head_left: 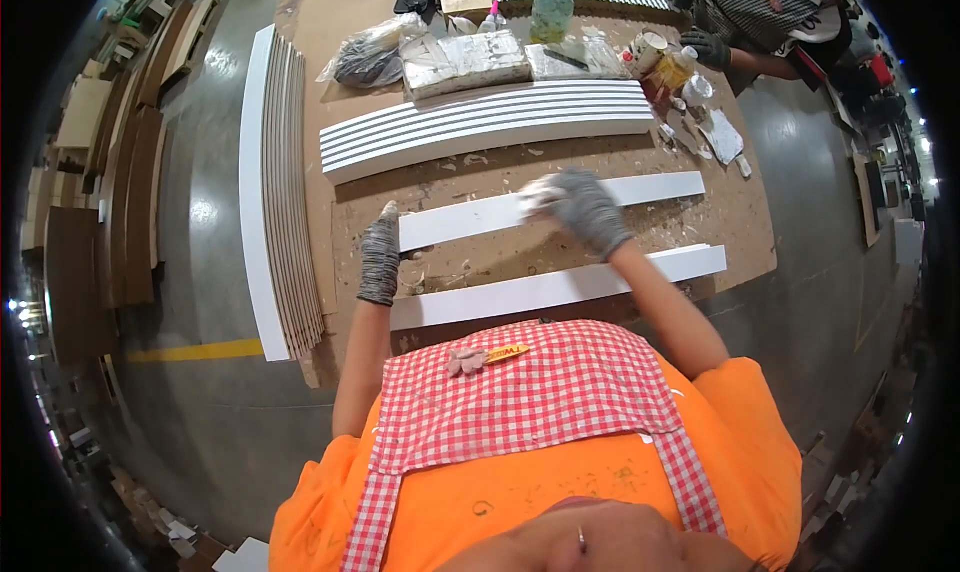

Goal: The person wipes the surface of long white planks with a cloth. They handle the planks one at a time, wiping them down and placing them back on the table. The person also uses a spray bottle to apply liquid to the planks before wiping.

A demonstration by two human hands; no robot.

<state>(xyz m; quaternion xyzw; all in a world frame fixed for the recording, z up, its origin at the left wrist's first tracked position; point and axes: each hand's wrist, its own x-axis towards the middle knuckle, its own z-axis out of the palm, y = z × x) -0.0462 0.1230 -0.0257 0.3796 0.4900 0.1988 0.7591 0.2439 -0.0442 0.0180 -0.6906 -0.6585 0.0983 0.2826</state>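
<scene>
A long white board (455,221) lies across the middle of the worktable. My left hand (380,259), in a grey knit glove, grips the board's left end. Partway along the same board, my right hand (592,212), gloved alike, presses a crumpled white rag (538,198) against the top face; motion blurs the rag. Closer to me, more white boards (520,294) lie along the table's near edge, partly under my right forearm. Beyond the middle board sits a row of several white boards (480,142) set side by side.
A stack of white boards (262,192) stands along the table's left edge. Wrapped white blocks (468,64), a plastic bag (370,54), a green-capped bottle (553,12) and an amber bottle (672,70) crowd the far side. At the far right, a co-worker's gloved hand (706,49) rests near the table.
</scene>
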